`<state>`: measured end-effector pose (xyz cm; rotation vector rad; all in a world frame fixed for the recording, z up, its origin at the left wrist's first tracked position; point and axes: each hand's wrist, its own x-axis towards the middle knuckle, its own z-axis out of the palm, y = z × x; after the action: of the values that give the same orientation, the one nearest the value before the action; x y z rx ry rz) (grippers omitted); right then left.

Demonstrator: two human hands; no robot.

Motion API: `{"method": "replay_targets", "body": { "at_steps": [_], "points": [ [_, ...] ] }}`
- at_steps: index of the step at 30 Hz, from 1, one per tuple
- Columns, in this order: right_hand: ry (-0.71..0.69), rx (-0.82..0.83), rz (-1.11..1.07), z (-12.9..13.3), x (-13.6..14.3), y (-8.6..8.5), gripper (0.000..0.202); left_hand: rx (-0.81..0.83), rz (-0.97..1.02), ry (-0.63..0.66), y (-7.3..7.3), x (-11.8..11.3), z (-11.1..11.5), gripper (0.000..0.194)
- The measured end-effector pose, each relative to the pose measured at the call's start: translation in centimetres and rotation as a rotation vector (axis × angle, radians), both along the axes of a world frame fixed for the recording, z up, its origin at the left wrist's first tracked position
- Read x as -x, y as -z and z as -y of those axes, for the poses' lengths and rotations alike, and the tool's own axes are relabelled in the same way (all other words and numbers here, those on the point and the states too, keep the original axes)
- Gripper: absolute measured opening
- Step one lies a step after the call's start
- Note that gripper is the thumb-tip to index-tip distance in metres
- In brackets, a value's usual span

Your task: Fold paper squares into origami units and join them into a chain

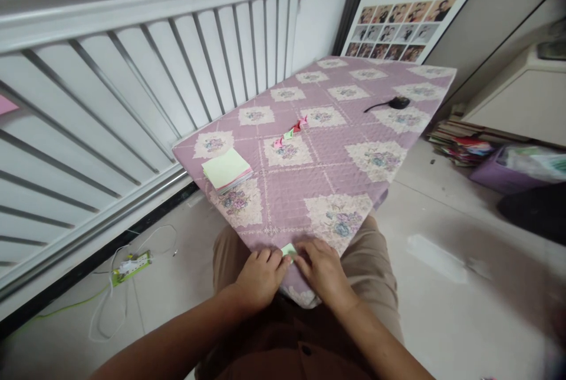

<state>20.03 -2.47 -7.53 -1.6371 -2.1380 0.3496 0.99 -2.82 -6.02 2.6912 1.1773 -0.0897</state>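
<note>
A small piece of pale green folded paper (289,249) lies at the near corner of the table, between my two hands. My left hand (262,274) pinches its left side with the fingers curled. From the right, my right hand (322,265) has its thumb and fingers closed on the other edge. Farther up the cloth is a short row of small folded paper pieces (289,134) in pink, green and red. A stack of square paper sheets (227,169), green on top, sits near the table's left edge.
The table wears a purple floral cloth (283,188). A black object with a thin tail (399,102) lies at its far right. A white radiator (198,55) runs along the left. On the floor are a power strip (131,267) with cables and a purple bin (504,170).
</note>
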Motion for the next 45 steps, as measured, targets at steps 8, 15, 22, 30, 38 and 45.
{"method": "replay_targets", "body": {
  "at_steps": [8, 15, 22, 30, 38, 45],
  "points": [
    [0.080, 0.119, 0.086, -1.0, 0.9, -0.9, 0.007, 0.156, 0.168, -0.294, -1.3, -1.1, -2.4, 0.019],
    [0.078, 0.064, 0.049, -0.7, 0.5, -0.4, 0.008, 0.196, 0.140, -0.385, -0.6, -2.1, -4.2, 0.016],
    [0.106, 0.009, 0.063, -0.2, 0.8, 0.6, 0.026, 0.207, 0.286, -0.422, 0.4, -1.9, -4.0, 0.011],
    [0.057, 0.016, -0.121, 0.4, 1.1, 0.8, 0.004, 0.290, 0.409, -0.446, -0.3, -1.7, -3.2, 0.010],
    [-0.175, -0.175, -0.077, -0.7, -0.8, -0.5, 0.012, -0.121, 0.355, -0.292, 0.2, -2.4, -2.3, 0.010],
    [-0.225, -0.342, 0.120, -0.3, -1.5, 1.0, 0.012, -0.351, 0.222, -0.171, 2.0, -3.0, -1.6, 0.012]
  ]
}}
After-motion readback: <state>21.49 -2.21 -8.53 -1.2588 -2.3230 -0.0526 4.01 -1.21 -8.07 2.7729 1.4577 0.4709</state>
